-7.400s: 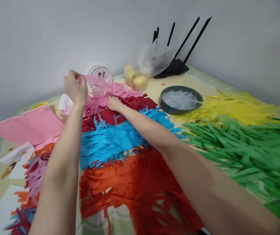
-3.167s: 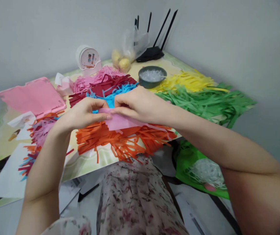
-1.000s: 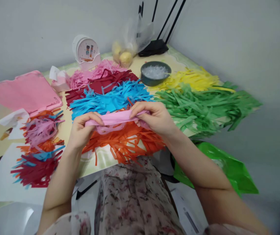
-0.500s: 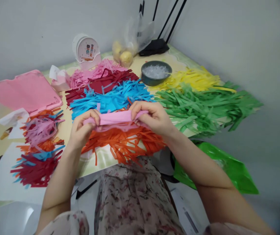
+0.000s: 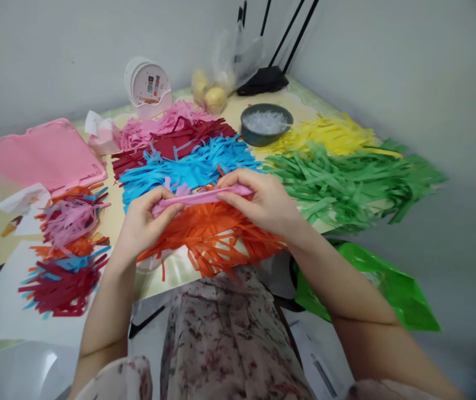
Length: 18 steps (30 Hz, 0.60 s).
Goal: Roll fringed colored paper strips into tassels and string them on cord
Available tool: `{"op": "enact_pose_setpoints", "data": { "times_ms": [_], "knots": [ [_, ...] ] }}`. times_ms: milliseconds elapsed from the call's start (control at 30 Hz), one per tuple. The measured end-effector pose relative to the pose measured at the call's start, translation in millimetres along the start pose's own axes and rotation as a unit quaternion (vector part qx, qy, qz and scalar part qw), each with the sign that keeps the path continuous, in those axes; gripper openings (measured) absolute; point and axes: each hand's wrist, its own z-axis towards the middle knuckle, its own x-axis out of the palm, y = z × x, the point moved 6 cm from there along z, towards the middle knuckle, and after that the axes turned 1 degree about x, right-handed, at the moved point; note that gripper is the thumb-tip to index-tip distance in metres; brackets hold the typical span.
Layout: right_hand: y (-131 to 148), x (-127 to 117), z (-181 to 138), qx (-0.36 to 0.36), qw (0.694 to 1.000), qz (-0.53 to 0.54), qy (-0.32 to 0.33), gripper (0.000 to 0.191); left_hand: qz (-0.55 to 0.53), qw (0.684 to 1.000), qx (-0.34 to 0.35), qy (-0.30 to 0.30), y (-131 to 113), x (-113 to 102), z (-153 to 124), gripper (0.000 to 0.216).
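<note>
Between my hands a narrow folded strip of pink tissue paper (image 5: 202, 198) is stretched nearly level, with a few fringe ends showing behind it. My left hand (image 5: 150, 218) pinches its left end between thumb and fingers. The right end is gripped by my right hand (image 5: 258, 203), thumb in front and fingers behind. Right below the strip lies a pile of orange fringed paper (image 5: 216, 239). Blue fringed paper (image 5: 188, 164) spreads just beyond my hands.
Dark red fringe (image 5: 183, 139), pink fringe (image 5: 171, 119), yellow fringe (image 5: 325, 136) and green fringe (image 5: 346, 178) cover the table. A grey bowl (image 5: 262, 136) holds clear bits. On the left lie a pink case (image 5: 41, 158) and mixed tassels (image 5: 65, 278). A green bag (image 5: 366, 283) hangs below the right edge.
The pink paper has gone from a wider flat band to a narrower, thinner fold tilted up to the right. Both thumbs have shifted along its near side.
</note>
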Motion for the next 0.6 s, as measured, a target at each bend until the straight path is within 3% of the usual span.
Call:
{"op": "enact_pose_setpoints", "data": {
  "times_ms": [167,333,500,600],
  "knots": [
    [-11.7,6.4,-4.4,0.067,0.982,0.179,-0.003,0.014,-0.228,0.972,-0.056,0.030,12.8,11.4,-3.1,0.025],
    [-15.5,12.9,-4.0,0.063,0.956,0.287,-0.004,0.014,-0.325,0.944,-0.058,0.012,22.3,15.6,-2.1,0.018],
    [-16.8,15.6,-1.8,0.073,0.952,0.298,-0.006,0.015,-0.371,0.926,-0.069,-0.006,23.8,17.8,1.0,0.022],
    [-14.1,14.9,-2.3,0.067,0.962,0.264,-0.006,0.016,-0.354,0.933,-0.059,-0.002,22.2,18.2,0.2,0.027]
  ]
}}
